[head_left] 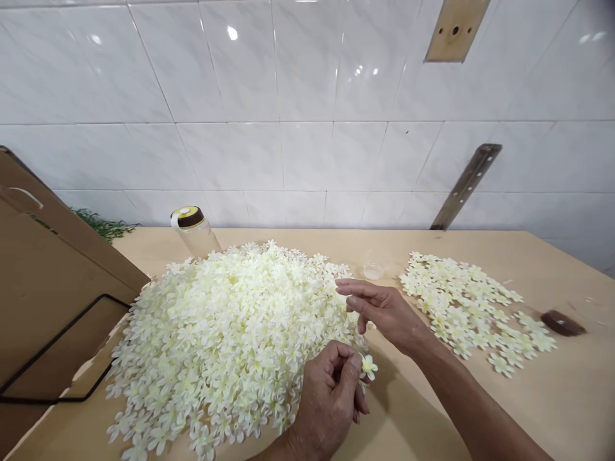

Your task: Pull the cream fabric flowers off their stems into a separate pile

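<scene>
A large heap of white-yellow artificial flowers (240, 320) covers the left and middle of the table. My left hand (331, 390) is closed in front of the heap's right side, pinching a single flower (368, 367) between thumb and fingers. Above it and to the right, my right hand (384, 312) hovers at the heap's right edge with its fingers apart and nothing visible in them. A smaller, flatter spread of similar flowers (466, 301) lies on the table to the right of my right hand.
Behind the heap stands a clear bottle (199, 238) with a brown and yellow lid. A cardboard box (52, 275) is at the left, beside green foliage (103, 224). A small clear cup (373, 266) and a dark brown item (563, 323) sit on the wooden table (542, 269) before a tiled wall.
</scene>
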A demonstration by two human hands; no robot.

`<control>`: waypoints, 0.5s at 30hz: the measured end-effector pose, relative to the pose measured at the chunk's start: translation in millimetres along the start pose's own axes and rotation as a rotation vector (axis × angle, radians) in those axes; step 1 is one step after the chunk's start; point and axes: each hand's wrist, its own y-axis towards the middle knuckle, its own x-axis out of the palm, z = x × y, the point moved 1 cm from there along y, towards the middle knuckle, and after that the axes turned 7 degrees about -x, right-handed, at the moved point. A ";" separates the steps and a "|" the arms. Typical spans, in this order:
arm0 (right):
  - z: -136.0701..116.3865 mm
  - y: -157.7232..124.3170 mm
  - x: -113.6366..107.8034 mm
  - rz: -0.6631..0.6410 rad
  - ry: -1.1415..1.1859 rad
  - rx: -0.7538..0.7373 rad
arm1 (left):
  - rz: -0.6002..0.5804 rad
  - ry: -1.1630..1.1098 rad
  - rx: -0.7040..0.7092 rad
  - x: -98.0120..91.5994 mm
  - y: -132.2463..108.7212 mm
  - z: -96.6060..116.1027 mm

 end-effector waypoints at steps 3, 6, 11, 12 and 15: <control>4.4 0.4 -2.5 0.119 -0.043 0.019 | 0.003 -0.013 0.006 -0.2 -0.2 4.2; 0.1 -1.1 -4.7 0.064 -0.069 0.056 | 0.027 -0.043 0.030 -4.8 3.3 13.5; -20.8 -9.7 1.3 -0.182 -0.229 0.135 | 0.131 -0.100 0.050 -19.9 16.7 29.4; -22.8 -11.6 4.2 -0.221 -0.242 0.140 | 0.151 -0.114 0.057 -22.9 19.4 31.3; -19.1 -15.6 13.9 -0.256 -0.221 0.160 | 0.176 -0.138 0.071 -29.3 25.4 34.0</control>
